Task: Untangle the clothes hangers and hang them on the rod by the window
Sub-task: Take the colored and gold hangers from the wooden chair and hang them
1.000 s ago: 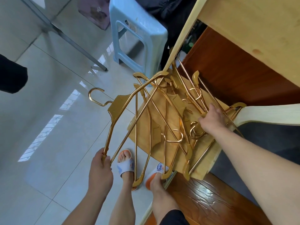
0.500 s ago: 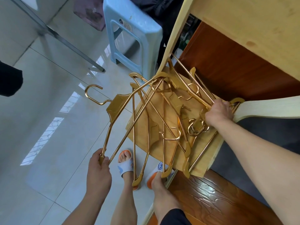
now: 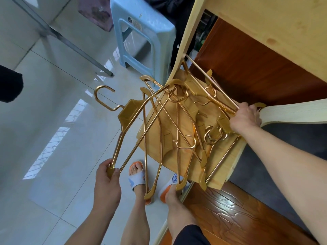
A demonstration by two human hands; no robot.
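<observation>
A heap of gold metal clothes hangers (image 3: 178, 131) lies on the seat of a pale wooden chair (image 3: 221, 175), their bars crossed and several hooks threaded through one another. The left hand (image 3: 107, 185) pinches the shoulder tip of the outermost gold hanger with the free hook (image 3: 127, 114); this hanger juts out over the white tiled floor (image 3: 44, 131), but its lower bar runs into the heap and appears caught near the chair's back post. The right hand (image 3: 245, 117) grips a bundle of bars at the far side of the heap, fingers curled around them, close to the chair's curved backrest (image 3: 292, 113).

Progress, judged from this arrangement: early. No hanger is visibly free of the tangle, and none is hung; the rod by the window is not in view. Separating the outermost hanger appears to be the step in hand, with the rest of the heap left to sort. A light blue plastic stool (image 3: 141, 41) stands just beyond the chair.
</observation>
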